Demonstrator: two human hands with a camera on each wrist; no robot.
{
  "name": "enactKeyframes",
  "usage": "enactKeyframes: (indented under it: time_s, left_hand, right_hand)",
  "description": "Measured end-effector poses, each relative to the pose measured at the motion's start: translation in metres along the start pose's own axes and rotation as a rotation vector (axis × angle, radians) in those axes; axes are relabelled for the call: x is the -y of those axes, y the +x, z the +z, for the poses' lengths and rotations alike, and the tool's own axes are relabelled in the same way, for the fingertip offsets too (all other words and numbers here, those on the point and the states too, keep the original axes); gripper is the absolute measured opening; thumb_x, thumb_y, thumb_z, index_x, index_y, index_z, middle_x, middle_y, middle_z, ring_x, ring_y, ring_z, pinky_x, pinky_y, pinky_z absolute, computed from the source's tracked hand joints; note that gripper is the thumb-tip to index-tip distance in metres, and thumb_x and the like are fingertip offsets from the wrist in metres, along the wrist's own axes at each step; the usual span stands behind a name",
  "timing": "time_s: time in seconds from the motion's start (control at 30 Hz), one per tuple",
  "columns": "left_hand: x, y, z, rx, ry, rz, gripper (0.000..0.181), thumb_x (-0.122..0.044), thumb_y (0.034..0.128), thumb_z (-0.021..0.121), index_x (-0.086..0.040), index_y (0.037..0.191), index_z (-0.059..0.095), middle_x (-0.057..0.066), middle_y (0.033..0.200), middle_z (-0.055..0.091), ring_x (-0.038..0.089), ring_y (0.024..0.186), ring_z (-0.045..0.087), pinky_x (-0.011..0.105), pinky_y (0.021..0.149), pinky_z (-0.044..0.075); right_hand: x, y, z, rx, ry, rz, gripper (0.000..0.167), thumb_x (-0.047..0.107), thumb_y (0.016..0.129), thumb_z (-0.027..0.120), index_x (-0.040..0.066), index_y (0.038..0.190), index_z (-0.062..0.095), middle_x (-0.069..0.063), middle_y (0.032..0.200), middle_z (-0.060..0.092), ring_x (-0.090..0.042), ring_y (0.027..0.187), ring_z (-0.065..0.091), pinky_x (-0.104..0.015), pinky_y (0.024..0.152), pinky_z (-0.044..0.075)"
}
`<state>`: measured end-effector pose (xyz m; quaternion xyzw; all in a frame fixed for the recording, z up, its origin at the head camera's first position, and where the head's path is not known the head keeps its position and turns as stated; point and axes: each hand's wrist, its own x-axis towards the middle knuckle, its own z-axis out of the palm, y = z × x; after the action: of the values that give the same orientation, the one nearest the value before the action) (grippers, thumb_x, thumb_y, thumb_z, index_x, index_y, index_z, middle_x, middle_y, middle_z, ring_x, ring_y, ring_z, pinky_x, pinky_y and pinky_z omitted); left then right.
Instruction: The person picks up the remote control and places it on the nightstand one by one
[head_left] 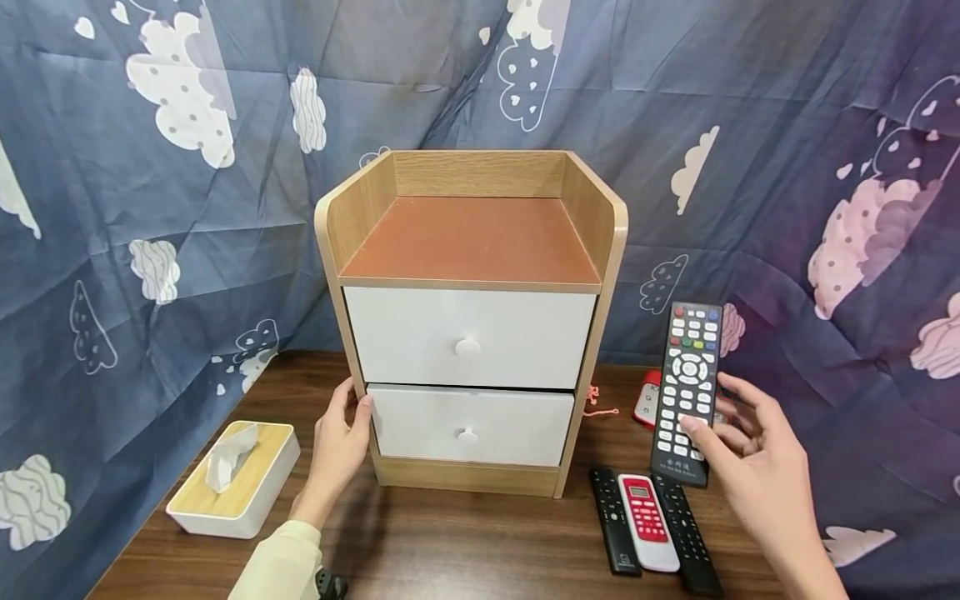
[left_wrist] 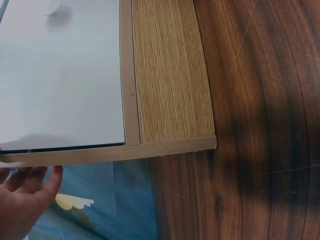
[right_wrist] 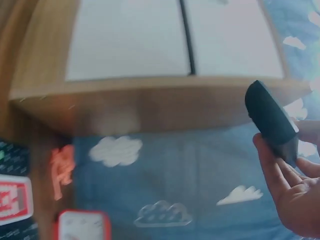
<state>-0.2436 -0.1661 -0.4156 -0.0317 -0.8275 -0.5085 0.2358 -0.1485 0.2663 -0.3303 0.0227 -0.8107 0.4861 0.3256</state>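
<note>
My right hand (head_left: 768,467) holds a black remote control (head_left: 682,396) upright, with the thumb on its button side and the fingers behind. In the right wrist view the remote (right_wrist: 270,112) is seen from its dark edge, beside the cabinet. My left hand (head_left: 339,442) rests against the left side of a small wood-framed cabinet (head_left: 471,475). Fingertips (left_wrist: 56,172) touch its side panel in the left wrist view. Two white drawers with round knobs make up the front: the upper drawer (head_left: 405,333) and the lower drawer (head_left: 420,425).
Black remotes (head_left: 615,525) (head_left: 686,537) flank a white-and-red remote (head_left: 648,525) at the front right. Behind the held remote is a red-edged white object (head_left: 647,402), partly hidden. A coral item (head_left: 592,398) lies beside the cabinet. A tissue box (head_left: 258,492) stands left.
</note>
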Motion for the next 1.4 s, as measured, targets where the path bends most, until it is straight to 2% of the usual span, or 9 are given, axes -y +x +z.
enactKeyframes:
  time_s: [0.07, 0.23, 0.33, 0.47, 0.67, 0.73, 0.87, 1.03, 1.4]
  left_hand:
    - [0.0, 0.0, 0.0, -0.002, 0.006, -0.003, 0.044, -0.019, 0.1035, 0.052, 0.0, 0.143, 0.044, 0.025, 0.133, 0.058, 0.037, 0.122, 0.056, 0.052, 0.099, 0.046]
    - [-0.001, 0.0, 0.0, -0.008, -0.004, -0.009, 0.045, -0.02, 0.1041, 0.051, 0.001, 0.144, 0.044, 0.026, 0.135, 0.056, 0.038, 0.124, 0.055, 0.052, 0.1, 0.046]
    - [-0.001, 0.0, 0.0, -0.012, -0.011, -0.009, 0.045, -0.02, 0.1043, 0.051, 0.001, 0.144, 0.044, 0.027, 0.135, 0.056, 0.038, 0.124, 0.055, 0.052, 0.101, 0.045]
    - [-0.002, 0.0, 0.0, -0.023, -0.017, -0.003, 0.044, -0.019, 0.104, 0.051, 0.001, 0.143, 0.045, 0.026, 0.133, 0.057, 0.037, 0.123, 0.056, 0.052, 0.1, 0.045]
    - [-0.002, 0.001, 0.0, -0.041, -0.022, 0.0, 0.042, -0.015, 0.1026, 0.053, 0.001, 0.141, 0.047, 0.024, 0.131, 0.059, 0.034, 0.12, 0.058, 0.049, 0.1, 0.046]
    - [-0.001, 0.002, 0.0, -0.045, -0.016, -0.002, 0.042, -0.016, 0.1025, 0.053, 0.0, 0.141, 0.047, 0.023, 0.131, 0.06, 0.033, 0.12, 0.058, 0.048, 0.099, 0.046]
    - [0.001, 0.002, 0.0, -0.044, -0.01, -0.006, 0.043, -0.016, 0.1025, 0.053, 0.001, 0.141, 0.047, 0.025, 0.132, 0.059, 0.035, 0.121, 0.057, 0.051, 0.1, 0.045]
    - [0.0, 0.002, 0.001, -0.021, -0.022, -0.015, 0.044, -0.017, 0.1033, 0.052, 0.002, 0.143, 0.045, 0.028, 0.135, 0.056, 0.038, 0.125, 0.055, 0.053, 0.103, 0.044]
    - [-0.001, 0.001, 0.005, -0.019, -0.044, -0.03, 0.044, -0.014, 0.1031, 0.052, 0.003, 0.142, 0.045, 0.028, 0.135, 0.056, 0.039, 0.125, 0.055, 0.052, 0.101, 0.045]
  right_hand:
    - [0.016, 0.003, 0.003, -0.029, 0.08, -0.019, 0.068, -0.007, 0.084, 0.074, 0.011, 0.144, 0.048, 0.008, 0.114, 0.062, 0.003, 0.088, 0.068, -0.015, 0.066, 0.054]
    - [0.055, 0.012, 0.014, -0.074, 0.419, -0.104, 0.064, -0.018, 0.081, 0.068, 0.004, 0.139, 0.051, -0.007, 0.117, 0.065, -0.008, 0.091, 0.071, -0.019, 0.067, 0.056]
    - [0.079, 0.019, 0.025, -0.065, 0.515, -0.143, 0.063, -0.018, 0.08, 0.069, 0.003, 0.138, 0.053, -0.011, 0.115, 0.065, -0.011, 0.089, 0.07, -0.019, 0.069, 0.056]
    - [0.108, 0.03, 0.048, -0.013, 0.482, -0.166, 0.064, -0.015, 0.079, 0.073, 0.007, 0.137, 0.055, -0.012, 0.112, 0.064, -0.012, 0.086, 0.069, -0.019, 0.07, 0.056]
    - [0.14, 0.057, 0.091, 0.135, 0.387, -0.24, 0.061, 0.001, 0.086, 0.075, 0.009, 0.141, 0.05, -0.01, 0.117, 0.064, -0.013, 0.088, 0.069, -0.023, 0.073, 0.057]
    - [0.15, 0.068, 0.107, 0.185, 0.401, -0.207, 0.06, 0.006, 0.088, 0.075, 0.009, 0.141, 0.048, -0.011, 0.117, 0.064, -0.015, 0.089, 0.068, -0.023, 0.074, 0.056]
    - [0.169, 0.089, 0.137, 0.295, 0.455, -0.057, 0.057, 0.009, 0.091, 0.07, 0.007, 0.143, 0.045, -0.013, 0.116, 0.065, -0.017, 0.093, 0.068, -0.023, 0.077, 0.055]
    - [0.191, 0.104, 0.167, 0.409, 0.498, 0.098, 0.058, 0.005, 0.092, 0.062, 0.006, 0.146, 0.04, -0.015, 0.121, 0.063, -0.019, 0.1, 0.064, -0.027, 0.08, 0.054]
    - [0.216, 0.122, 0.202, 0.523, 0.418, 0.144, 0.048, 0.011, 0.094, 0.065, 0.003, 0.139, 0.049, -0.018, 0.117, 0.064, -0.019, 0.092, 0.066, -0.026, 0.074, 0.055]
